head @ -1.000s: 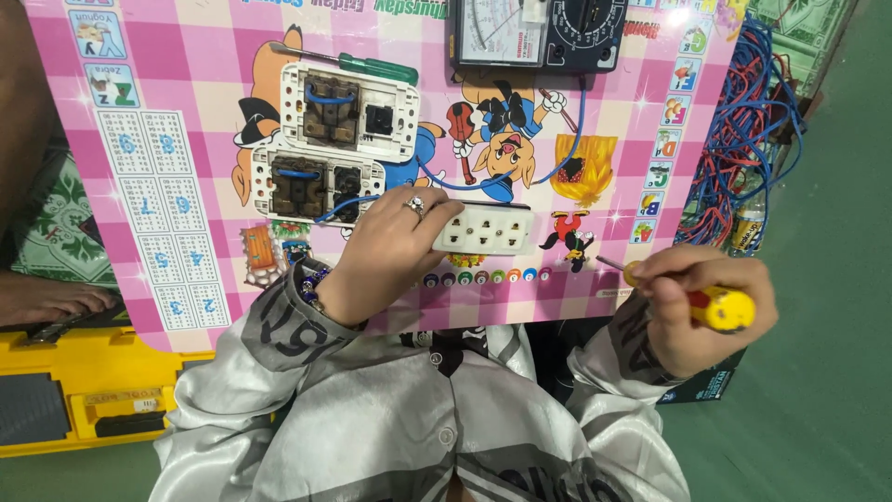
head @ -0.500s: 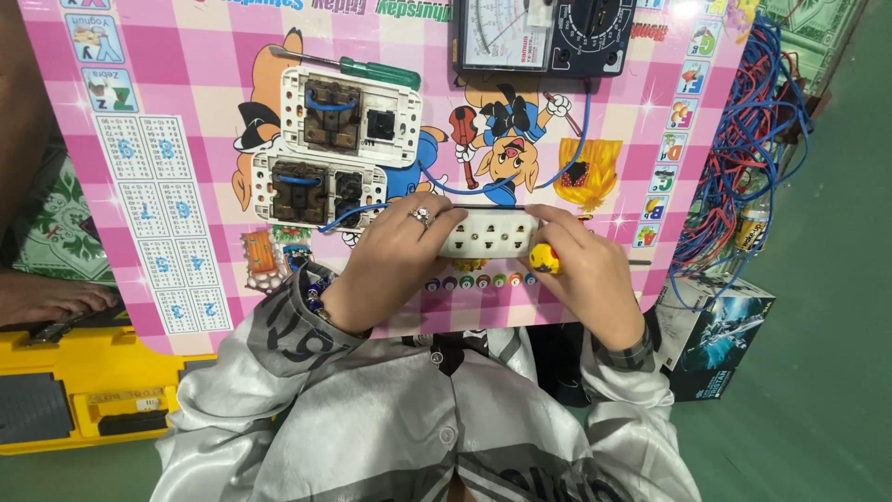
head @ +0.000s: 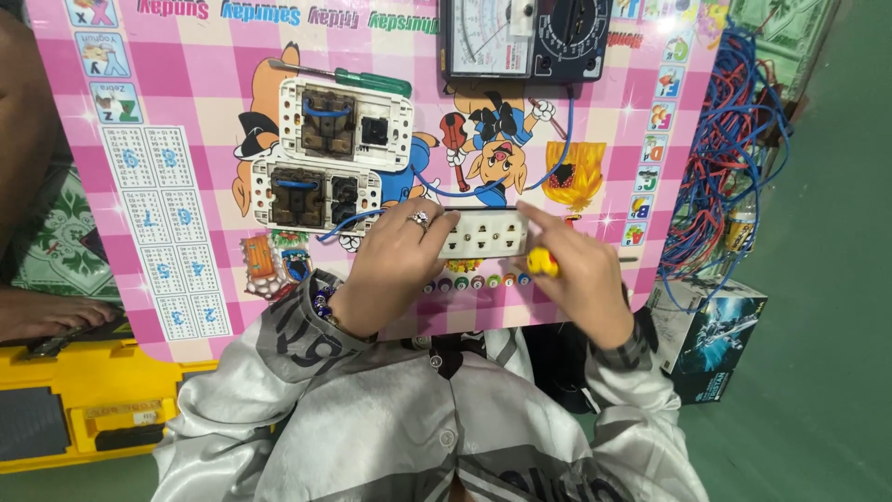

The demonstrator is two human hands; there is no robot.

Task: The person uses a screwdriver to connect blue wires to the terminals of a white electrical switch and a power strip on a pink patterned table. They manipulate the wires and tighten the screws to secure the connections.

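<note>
A white socket strip [head: 483, 233] lies on a pink checked cartoon table [head: 195, 158]. My left hand [head: 395, 260], with a ring on one finger, presses down on the strip's left end. My right hand [head: 571, 270] grips a yellow-handled screwdriver [head: 543, 263] at the strip's right end, index finger stretched along the top edge. The screwdriver's tip is hidden by the hand. Above the strip sit two white switch plates [head: 346, 118] [head: 316, 193] with open backs, joined by blue wires.
A green-handled screwdriver [head: 358, 80] lies at the top by an analog multimeter [head: 525, 37]. A tangle of blue and red wires [head: 734, 167] hangs off the right edge above a dark box [head: 711, 330]. A yellow toolbox [head: 74, 400] and another person's hand [head: 46, 311] are left.
My right hand swung in from the right with the yellow screwdriver and settled at the strip's right end. My left hand stayed on the strip.
</note>
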